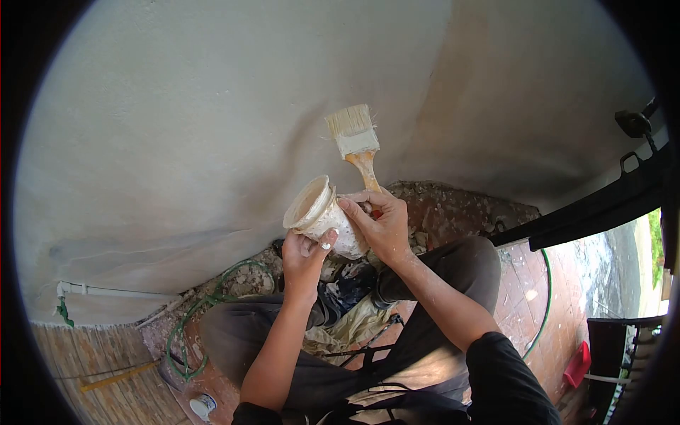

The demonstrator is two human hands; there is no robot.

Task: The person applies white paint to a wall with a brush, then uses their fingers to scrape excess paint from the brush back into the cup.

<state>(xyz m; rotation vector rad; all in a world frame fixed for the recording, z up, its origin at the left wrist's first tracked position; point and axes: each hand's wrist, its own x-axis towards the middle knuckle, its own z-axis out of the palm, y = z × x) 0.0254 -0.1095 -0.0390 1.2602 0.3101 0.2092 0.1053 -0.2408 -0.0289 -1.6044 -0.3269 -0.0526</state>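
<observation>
In the middle of the head view my left hand (pixel 303 263) is closed around the lower side of a white, paint-crusted plastic tub (pixel 338 225). The tub is tilted, its open mouth facing up and to the left. My right hand (pixel 384 225) grips the handle of a wide paintbrush (pixel 358 142), with the thumb against the tub's side. Pale bristles point upward in front of the wall, and white paint covers the ferrule. Part of the brush handle is hidden by my right fingers. White smears mark my left thumb.
A plastered wall (pixel 198 106) rises close ahead. Rubble (pixel 439 205) lies along its foot. A green hose (pixel 185 340) curls at the left, near a white pipe (pixel 120 292). A small white container (pixel 202 405) and a red dustpan-like object (pixel 577 365) are on the floor.
</observation>
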